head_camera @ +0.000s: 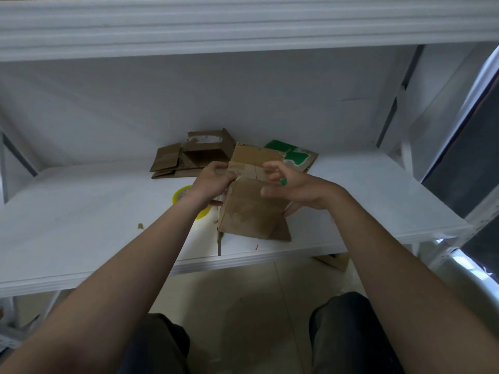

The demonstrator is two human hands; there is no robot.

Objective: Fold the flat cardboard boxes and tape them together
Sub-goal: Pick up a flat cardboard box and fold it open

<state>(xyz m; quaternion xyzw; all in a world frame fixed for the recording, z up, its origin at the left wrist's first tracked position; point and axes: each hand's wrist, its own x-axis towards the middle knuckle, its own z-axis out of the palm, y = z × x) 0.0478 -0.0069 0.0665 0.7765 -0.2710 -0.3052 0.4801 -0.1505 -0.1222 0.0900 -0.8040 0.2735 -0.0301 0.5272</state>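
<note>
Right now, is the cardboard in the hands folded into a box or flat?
Flat: the cardboard shows one broad creased face, with no standing walls or cavity. The left hand grips its top edge.

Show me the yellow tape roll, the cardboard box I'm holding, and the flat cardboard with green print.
yellow tape roll [180, 195]: head view, its exposed upper-left rim.
held cardboard box [251, 211]: head view, middle of its near panel.
green-printed cardboard [297, 157]: head view, its green patch.
</note>
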